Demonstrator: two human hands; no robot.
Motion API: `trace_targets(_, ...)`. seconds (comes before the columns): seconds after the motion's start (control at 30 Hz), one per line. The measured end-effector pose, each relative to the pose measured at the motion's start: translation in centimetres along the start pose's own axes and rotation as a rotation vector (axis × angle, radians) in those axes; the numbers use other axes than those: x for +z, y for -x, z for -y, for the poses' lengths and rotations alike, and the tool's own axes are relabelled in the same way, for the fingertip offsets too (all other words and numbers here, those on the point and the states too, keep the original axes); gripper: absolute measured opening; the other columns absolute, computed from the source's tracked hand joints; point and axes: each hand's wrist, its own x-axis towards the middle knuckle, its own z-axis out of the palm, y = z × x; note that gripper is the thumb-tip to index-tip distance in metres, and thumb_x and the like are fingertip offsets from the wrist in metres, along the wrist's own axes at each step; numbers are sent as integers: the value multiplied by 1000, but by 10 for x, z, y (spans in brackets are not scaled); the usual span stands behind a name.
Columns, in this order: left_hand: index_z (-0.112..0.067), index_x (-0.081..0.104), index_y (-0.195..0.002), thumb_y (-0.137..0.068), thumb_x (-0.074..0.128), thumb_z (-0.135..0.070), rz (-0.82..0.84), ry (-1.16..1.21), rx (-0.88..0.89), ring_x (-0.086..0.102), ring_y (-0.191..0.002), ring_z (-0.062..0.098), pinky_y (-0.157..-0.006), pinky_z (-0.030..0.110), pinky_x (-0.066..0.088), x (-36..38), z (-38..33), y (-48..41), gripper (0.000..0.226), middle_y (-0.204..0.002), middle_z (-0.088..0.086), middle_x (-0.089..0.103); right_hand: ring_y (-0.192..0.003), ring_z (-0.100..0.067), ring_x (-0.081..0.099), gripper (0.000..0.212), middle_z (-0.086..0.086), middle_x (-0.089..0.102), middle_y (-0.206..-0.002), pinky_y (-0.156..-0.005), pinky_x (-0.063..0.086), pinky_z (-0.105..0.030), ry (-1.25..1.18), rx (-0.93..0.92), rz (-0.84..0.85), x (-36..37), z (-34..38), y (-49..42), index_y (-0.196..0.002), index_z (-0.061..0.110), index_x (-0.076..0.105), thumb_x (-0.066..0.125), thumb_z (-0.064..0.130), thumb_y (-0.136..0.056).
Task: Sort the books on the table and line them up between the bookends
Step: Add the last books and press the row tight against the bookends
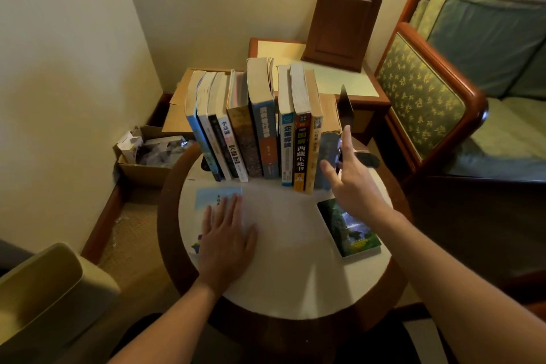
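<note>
head view: most books (260, 127) standing between the bookends (346, 106), two left flat on the tabletop (289, 245), pale book (211, 195) under the flat-spread left hand (226, 241), green book (350, 232) beside the open, empty right hand (351, 183).

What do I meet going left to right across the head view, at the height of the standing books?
Cardboard box on the floor → row of standing books → right hand at the row's right end → wooden armchair with green cushions. The black bookend overlaps the hand, so I leave it out.
</note>
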Motion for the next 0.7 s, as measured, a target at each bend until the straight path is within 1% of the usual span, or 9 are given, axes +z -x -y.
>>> trace_targets(0.07,-14,25,-157,-99,24,-65,-1,-65,-100,12,-154,35,-123,59,-3,-2,-3,4,77,-165,10,22,-142,-20,38,81,4,29,-162,-113,33,-41,20,3,-2,6,-5,15,-153,44,-17,47,32,-105)
trace_targets(0.17,-17,36,-151,-94,27,-67,16,-91,-297,15,-148,51,-117,69,1,-4,-8,11,76,-165,16,23,-133,-15,48,83,5,35,-159,-103,41,-27,20,45,-10,28,-22,40,-156,43,-13,51,35,-103)
trace_targets(0.2,-20,35,-152,-93,25,-67,30,-77,-328,15,-147,52,-116,69,5,-4,-10,13,77,-165,16,22,-131,-14,50,86,5,36,-159,-102,45,-27,8,66,17,37,-30,49,-155,44,-15,52,38,-102)
trace_targets(0.23,-22,34,-153,-93,22,-68,47,-60,-329,15,-147,52,-117,68,10,-4,-11,15,77,-165,15,21,-134,-15,47,88,4,34,-160,-105,46,-35,26,84,58,45,-38,59,-154,46,-17,53,40,-100)
trace_targets(0.3,-24,30,-156,-94,17,-68,63,-23,-280,13,-148,51,-118,65,15,-3,-10,19,77,-166,12,20,-148,-23,29,87,0,23,-164,-118,33,-48,190,108,175,60,-51,74,-153,43,-17,52,43,-100)
trace_targets(0.4,-25,30,-156,-95,20,-69,58,29,-168,11,-149,50,-119,62,16,-2,-5,28,76,-166,9,20,-154,-30,-3,79,-2,3,-168,-122,5,-46,444,65,269,77,-54,87,-158,32,-10,44,47,-102)
trace_targets(0.53,-27,11,-161,-91,11,-76,120,36,-9,-4,-153,40,-123,54,4,-2,-4,42,85,-169,-1,4,-154,-32,1,78,-3,9,-168,-125,6,-47,455,38,362,94,-42,86,-160,28,-7,40,50,-102)
trace_targets(0.63,-34,-7,-159,-92,12,-78,154,94,100,-16,-152,32,-123,48,-7,-4,-11,53,83,-168,-8,-8,-154,-31,-2,72,-4,8,-168,-125,5,-47,405,37,380,102,-35,88,-160,25,-5,39,40,-105)
trace_targets(0.7,-38,-17,-156,-94,14,-76,189,77,159,-22,-151,30,-124,48,-9,-5,-15,63,79,-166,-10,-17,-153,-32,11,64,-9,22,-165,-124,13,-44,373,20,313,104,-36,89,-161,20,6,38,32,-106)
